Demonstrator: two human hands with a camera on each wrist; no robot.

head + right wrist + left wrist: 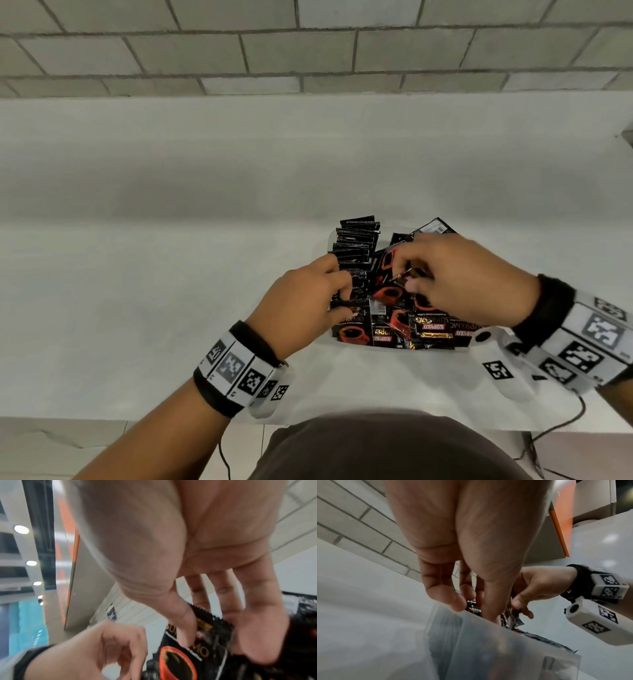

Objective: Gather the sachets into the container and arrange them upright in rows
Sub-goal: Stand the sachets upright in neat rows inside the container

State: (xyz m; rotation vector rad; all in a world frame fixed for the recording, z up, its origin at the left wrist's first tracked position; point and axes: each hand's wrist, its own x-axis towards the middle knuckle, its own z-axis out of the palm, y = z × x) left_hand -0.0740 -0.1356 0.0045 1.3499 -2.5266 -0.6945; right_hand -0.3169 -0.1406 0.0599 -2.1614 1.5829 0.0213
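one sachet (406,274) sits pinched in the right hand (455,274); slot it upright beside the row (356,246) the left hand (305,301) grips in the container (471,649)

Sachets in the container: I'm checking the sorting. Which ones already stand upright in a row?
The sachets on the container's left side, edge-up in a row beside the left hand. The rest lie flat, faces showing.

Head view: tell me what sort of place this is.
Probably a shop or cafe back counter, though that is uncertain: a plain white counter against a grey block wall, a container of coffee sachets, and orange-trimmed panels overhead.
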